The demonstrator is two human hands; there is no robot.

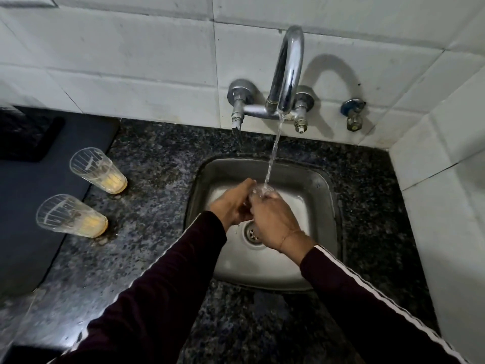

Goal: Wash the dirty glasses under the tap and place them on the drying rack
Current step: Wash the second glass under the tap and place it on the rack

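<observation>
Over the steel sink point(319, 195), both of my hands hold one clear glass point(256, 191) under the running water from the chrome tap point(288, 72). My left hand point(233, 206) grips it from the left and my right hand point(275, 222) wraps it from the right, so most of the glass is hidden. Two dirty ribbed glasses with yellowish residue stand on the granite counter to the left, one farther back point(98, 170) and one nearer point(70, 216).
A dark mat point(39, 206) lies at the left edge of the speckled counter point(157, 158), with a black object point(23, 135) on it at the back. White tiled walls close the back and right. A small valve point(353, 114) sits right of the tap.
</observation>
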